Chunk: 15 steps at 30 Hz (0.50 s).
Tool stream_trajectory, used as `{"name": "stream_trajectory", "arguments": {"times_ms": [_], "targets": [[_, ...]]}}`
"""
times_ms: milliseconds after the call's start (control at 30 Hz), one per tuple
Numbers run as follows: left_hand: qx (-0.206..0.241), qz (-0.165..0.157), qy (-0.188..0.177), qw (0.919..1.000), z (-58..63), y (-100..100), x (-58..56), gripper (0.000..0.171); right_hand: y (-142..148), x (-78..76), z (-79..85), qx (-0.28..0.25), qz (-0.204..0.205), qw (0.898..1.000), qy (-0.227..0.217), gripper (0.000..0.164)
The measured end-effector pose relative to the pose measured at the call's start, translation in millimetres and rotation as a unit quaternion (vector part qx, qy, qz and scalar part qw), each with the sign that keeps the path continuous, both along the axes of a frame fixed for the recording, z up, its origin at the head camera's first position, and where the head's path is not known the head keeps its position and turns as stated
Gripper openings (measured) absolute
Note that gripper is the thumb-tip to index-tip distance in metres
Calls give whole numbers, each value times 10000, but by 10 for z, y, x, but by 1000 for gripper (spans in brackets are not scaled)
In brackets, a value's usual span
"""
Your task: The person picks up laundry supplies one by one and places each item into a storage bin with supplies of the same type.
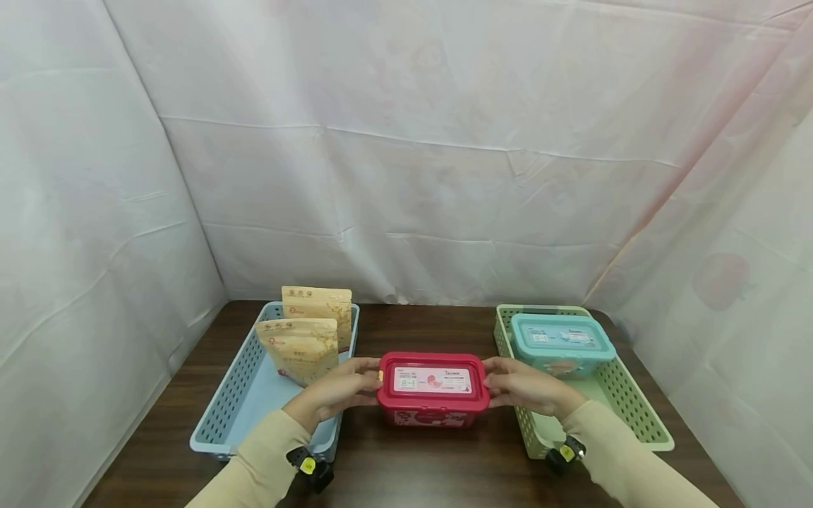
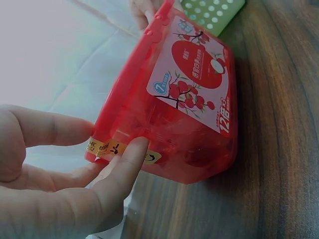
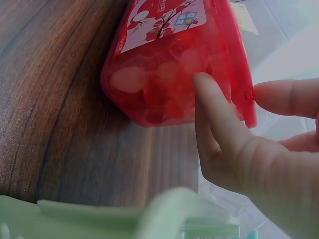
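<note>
A red plastic box with a lid (image 1: 433, 381) sits on the dark wooden table between both hands. Its walls are see-through, and rounded lumps show inside in the right wrist view. My left hand (image 1: 343, 389) grips the box's left end, thumb at the lid rim and fingers under it, beside a yellow sticker (image 2: 107, 148). At the opposite end, my right hand (image 1: 527, 386) holds the box, with the thumb on the lid's edge (image 3: 247, 99) and fingers against the wall. The lid is on, its pink and white label facing up.
On the left, a light blue basket (image 1: 219, 402) holds two yellow pouches (image 1: 301, 346) standing up. A green basket (image 1: 641, 406) on the right holds a turquoise lidded box (image 1: 562, 339). White cloth (image 1: 406, 183) hangs behind the table and at its sides.
</note>
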<state>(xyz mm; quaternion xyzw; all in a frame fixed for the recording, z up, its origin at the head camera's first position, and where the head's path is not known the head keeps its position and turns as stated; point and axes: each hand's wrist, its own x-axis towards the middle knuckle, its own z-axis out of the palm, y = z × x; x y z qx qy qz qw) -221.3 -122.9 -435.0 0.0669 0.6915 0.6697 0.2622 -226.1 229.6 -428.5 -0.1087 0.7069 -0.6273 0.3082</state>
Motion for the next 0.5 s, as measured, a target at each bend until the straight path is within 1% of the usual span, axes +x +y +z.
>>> {"name": "stream_trajectory", "arguments": {"times_ms": [200,367,500], "targets": [[149,6,115,9998,59,-4,3,61,53,-8,15,-97,-61,9998,131,50],[251,157,179,9994,141,-11,25,61,83,-4,51,-332,-186,9991,172,43],[393,282,249,9985,214,-13,45,61,104,6,114,-398,-274,9984,308,45]]}}
